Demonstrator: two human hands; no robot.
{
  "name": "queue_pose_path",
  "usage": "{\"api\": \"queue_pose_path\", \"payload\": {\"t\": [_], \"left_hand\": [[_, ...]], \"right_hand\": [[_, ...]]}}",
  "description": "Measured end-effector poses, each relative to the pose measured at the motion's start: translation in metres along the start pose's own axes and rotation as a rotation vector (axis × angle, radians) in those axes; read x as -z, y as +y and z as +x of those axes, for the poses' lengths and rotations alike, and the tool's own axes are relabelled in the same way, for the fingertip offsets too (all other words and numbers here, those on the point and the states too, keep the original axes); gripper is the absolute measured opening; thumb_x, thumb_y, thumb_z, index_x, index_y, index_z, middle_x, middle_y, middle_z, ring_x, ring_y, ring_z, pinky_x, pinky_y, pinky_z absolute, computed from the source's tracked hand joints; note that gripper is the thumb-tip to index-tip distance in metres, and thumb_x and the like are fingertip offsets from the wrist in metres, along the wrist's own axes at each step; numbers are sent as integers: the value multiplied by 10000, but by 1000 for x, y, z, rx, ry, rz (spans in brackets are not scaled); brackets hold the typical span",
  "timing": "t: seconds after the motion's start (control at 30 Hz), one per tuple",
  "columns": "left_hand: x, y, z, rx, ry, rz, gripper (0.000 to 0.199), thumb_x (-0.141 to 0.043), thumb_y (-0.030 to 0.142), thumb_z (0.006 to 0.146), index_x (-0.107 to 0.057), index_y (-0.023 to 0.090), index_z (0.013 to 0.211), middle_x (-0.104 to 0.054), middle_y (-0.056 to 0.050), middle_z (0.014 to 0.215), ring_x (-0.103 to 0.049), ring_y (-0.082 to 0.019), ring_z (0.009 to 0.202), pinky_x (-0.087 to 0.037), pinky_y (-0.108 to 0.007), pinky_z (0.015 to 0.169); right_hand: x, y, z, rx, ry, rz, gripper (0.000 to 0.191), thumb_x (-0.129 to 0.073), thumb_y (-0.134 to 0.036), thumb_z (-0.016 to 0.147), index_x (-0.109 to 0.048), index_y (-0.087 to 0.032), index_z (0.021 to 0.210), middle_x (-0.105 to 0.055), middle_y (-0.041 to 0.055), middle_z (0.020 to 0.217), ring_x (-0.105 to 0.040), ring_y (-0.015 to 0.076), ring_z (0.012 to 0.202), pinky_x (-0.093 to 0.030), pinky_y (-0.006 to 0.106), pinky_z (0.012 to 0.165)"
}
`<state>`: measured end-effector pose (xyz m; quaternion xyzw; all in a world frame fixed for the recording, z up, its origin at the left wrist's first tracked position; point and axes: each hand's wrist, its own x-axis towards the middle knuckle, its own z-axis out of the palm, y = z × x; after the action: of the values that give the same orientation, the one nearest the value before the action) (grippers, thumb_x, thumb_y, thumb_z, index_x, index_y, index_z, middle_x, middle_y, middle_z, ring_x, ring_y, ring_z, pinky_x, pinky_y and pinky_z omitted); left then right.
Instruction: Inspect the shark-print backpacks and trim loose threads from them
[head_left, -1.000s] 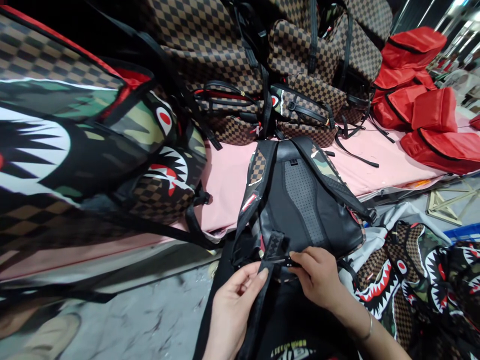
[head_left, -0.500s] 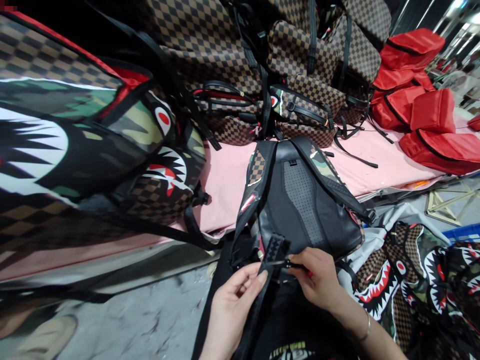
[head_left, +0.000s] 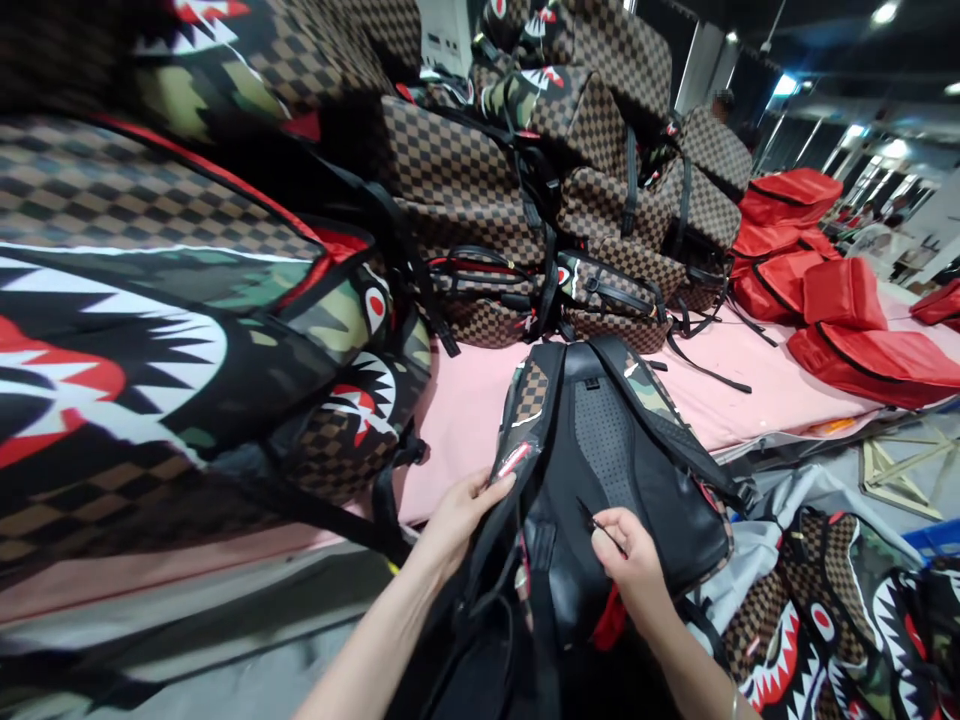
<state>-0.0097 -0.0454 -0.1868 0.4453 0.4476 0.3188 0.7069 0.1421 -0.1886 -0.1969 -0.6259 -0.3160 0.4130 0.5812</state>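
Observation:
A black backpack lies with its padded back panel up, its near end against my dark-clothed body. My left hand pinches the edge of its left shoulder strap, thumb on top. My right hand is closed around a slim dark pointed tool, whose exact kind I cannot make out. The tool's tip points up and left, over the back panel. A piece of red material shows just below my right hand. Black webbing lies across the near left part of the backpack.
Checkered and camouflage bags with shark mouths are piled at left, with more checkered bags behind. Red bags stand at right on the pink-covered table. More shark-mouth bags lie low at right.
My left hand has left the black webbing and moved up to the shoulder strap. My right hand has drawn away from the webbing, with the tool still in it. The view has tilted up.

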Motion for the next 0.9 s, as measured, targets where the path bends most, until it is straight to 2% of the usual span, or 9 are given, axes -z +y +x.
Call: {"api": "queue_pose_path", "payload": {"t": [0.07, 0.13, 0.27, 0.33, 0.43, 0.53, 0.73, 0.9], "left_hand": [[-9, 6, -10, 45, -67, -56, 417, -761, 409, 554, -630, 148, 851, -663, -47, 619, -593, -186, 513, -499, -306, 541], [-16, 8, -20, 71, -76, -150, 413, -767, 369, 568, -614, 166, 895, -667, -28, 613, -589, -168, 482, -507, -297, 544], [-22, -3, -30, 84, -15, -302, 453, -793, 311, 561, -609, 185, 955, -704, -19, 730, -640, -158, 589, -518, -255, 634], [-23, -11, -29, 86, -20, -341, 466, -794, 298, 566, -611, 186, 979, -713, -29, 807, -661, -171, 675, -518, -261, 704], [-23, -21, -25, 91, -43, -383, 476, -790, 278, 575, -611, 183, 1006, -714, -42, 867, -668, -199, 782, -506, -284, 780], [-23, -25, -22, 89, -33, -396, 465, -789, 272, 578, -613, 183, 999, -715, -39, 861, -666, -204, 805, -508, -278, 766], [-25, -27, -23, 135, -12, -430, 491, -812, 286, 531, -623, 172, 970, -716, -39, 813, -670, -210, 764, -521, -269, 705], [-26, -29, -24, 145, -15, -441, 525, -824, 292, 511, -612, 178, 978, -717, -38, 818, -666, -220, 823, -513, -257, 720]], "right_hand": [[-4, -2, 12, 31, 39, 27, 274, -658, -397, 688, -561, -183, 829, -561, -10, 682, -515, 134, 647, -398, 237, 595], [-7, -6, 23, 70, 49, 36, 278, -648, -407, 698, -564, -183, 838, -572, 1, 712, -521, 138, 667, -401, 242, 604], [-16, -14, 33, 99, -19, -19, 213, -629, -340, 728, -558, -182, 852, -501, -41, 608, -462, 103, 568, -362, 220, 548], [-21, -15, 35, 103, -27, -55, 211, -648, -291, 713, -553, -182, 867, -444, -69, 554, -412, 85, 508, -327, 206, 505], [-28, -14, 34, 120, -10, -44, 180, -643, -283, 722, -540, -178, 825, -481, -53, 583, -444, 91, 529, -345, 208, 512], [-32, -10, 32, 167, 17, -44, 173, -641, -286, 731, -528, -175, 800, -550, -15, 667, -514, 117, 619, -396, 223, 571], [-39, -7, 32, 185, 68, -9, 170, -605, -300, 768, -519, -167, 831, -587, 7, 698, -554, 134, 658, -430, 244, 612], [-46, -8, 34, 227, 79, -42, 131, -590, -267, 782, -523, -176, 849, -624, 28, 785, -602, 161, 759, -468, 268, 681]]}}
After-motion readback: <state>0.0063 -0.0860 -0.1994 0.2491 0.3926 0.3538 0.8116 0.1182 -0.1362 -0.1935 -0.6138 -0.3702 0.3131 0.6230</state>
